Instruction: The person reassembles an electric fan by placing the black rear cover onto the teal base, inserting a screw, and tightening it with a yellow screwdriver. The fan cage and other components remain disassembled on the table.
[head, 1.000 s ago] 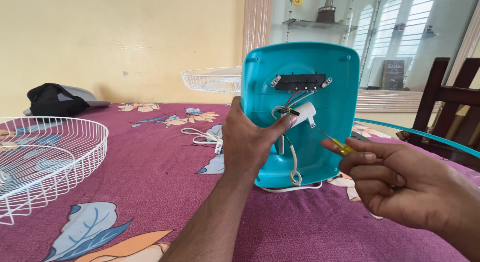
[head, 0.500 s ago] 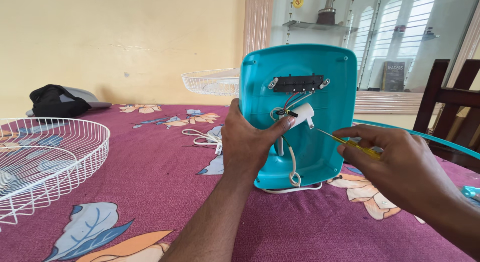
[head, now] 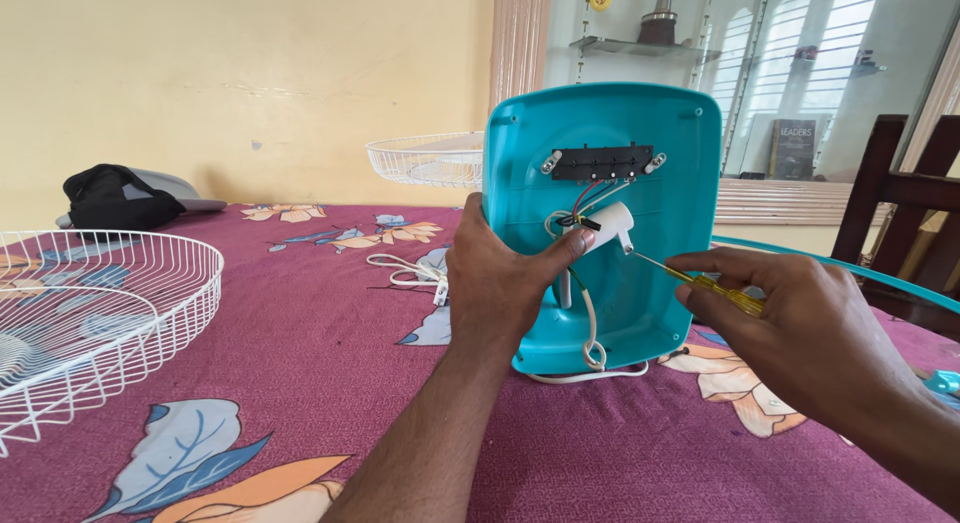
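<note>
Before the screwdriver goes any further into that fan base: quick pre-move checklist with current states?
1. Teal fan base held upright on edge by left hand: ok.
2. Left thumb pinning the white cylinder part: ok.
3. Yellow-handled screwdriver gripped in right hand: ok.
4. Tip seated on the cylinder's screw: cannot tell.
5. Red, black and white wires away from the tip: ok, they sit above it.
6. White cord loose at the bottom: ok.

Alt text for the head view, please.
A left hand holds a teal plastic fan base upright on a purple floral cloth, thumb by a white cylinder, while the right hand points a yellow-handled screwdriver at it. White wire fan guards lie nearby.
</note>
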